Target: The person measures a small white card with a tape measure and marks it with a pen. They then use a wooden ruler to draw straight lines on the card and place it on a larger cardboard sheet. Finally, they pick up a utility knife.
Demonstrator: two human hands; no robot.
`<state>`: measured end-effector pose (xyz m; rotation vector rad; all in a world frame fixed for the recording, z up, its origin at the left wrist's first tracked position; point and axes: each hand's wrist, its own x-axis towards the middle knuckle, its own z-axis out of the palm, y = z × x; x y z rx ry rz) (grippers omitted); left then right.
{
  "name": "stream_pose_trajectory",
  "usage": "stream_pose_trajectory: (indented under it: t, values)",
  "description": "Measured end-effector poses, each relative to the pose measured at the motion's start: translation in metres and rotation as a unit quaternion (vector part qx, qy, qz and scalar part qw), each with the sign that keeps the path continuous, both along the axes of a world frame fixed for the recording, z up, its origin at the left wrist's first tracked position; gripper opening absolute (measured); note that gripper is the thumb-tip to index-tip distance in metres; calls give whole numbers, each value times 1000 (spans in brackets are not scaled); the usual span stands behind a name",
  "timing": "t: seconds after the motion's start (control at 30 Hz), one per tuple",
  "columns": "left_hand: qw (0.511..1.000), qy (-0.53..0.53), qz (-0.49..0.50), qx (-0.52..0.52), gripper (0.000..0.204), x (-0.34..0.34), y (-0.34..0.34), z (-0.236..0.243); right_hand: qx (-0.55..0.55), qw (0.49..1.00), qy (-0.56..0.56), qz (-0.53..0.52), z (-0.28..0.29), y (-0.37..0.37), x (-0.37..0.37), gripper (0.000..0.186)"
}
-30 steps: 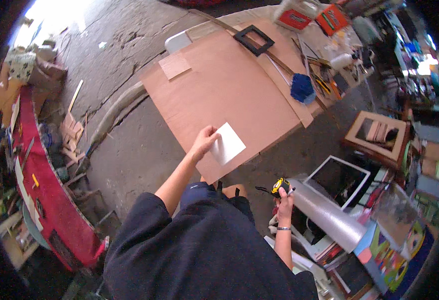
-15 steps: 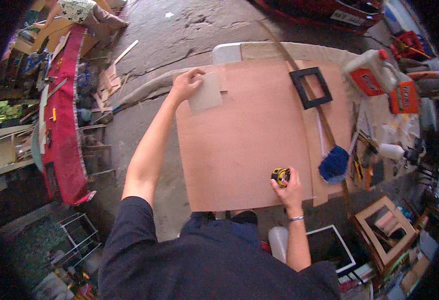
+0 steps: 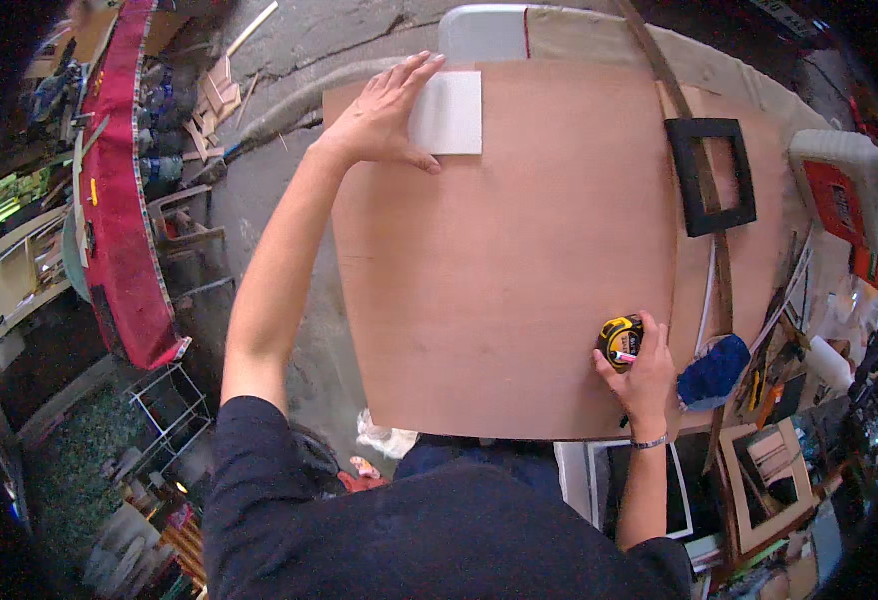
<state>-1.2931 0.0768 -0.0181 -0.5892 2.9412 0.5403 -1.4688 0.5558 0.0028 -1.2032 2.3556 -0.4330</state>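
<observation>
A thin white square piece [image 3: 454,112] lies on the far left part of a large reddish-brown plywood sheet [image 3: 499,270]. My left hand [image 3: 384,115] spans its left side, fingers at the upper edge and thumb at the lower one, gripping it. Near the sheet's close right part, my right hand [image 3: 644,370] is closed round a yellow and black tape measure [image 3: 619,338]. A slim pinkish-white stick, perhaps a pen [image 3: 622,357], shows between those fingers. Right of the hand sits a dark blue brush-like bundle [image 3: 714,372].
A black square frame [image 3: 691,180] lies at the right over a long wooden strip [image 3: 724,290]. Beyond it stands a white jug [image 3: 829,160] with a red label. Picture frames [image 3: 734,490] lean at the lower right. A red-covered bench [image 3: 124,220] runs along the left.
The white square, raised and tilted before, now lies flat, with my left fingers spread wider across it. My view has shifted closer to the sheet. The right hand still holds the tape measure.
</observation>
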Motion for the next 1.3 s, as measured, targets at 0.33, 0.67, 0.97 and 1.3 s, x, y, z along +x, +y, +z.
stream_pose_trajectory:
  t: [0.33, 0.67, 0.97, 1.3]
  values:
    - [999, 48, -24, 3, 111, 0, -10, 4, -11, 998, -18, -66, -7, -15, 11, 70]
    - [971, 35, -176, 159, 107, 19, 119, 50, 62, 996, 39, -42, 12, -16, 11, 73]
    - [982, 5, -89, 168, 104, 55, 233, 25, 6, 986, 162, -44, 43, -40, 29, 76]
    - [992, 7, -35, 124, 105, 55, 243, 26, -47, 994, -97, -20, 21, -43, 92, 65]
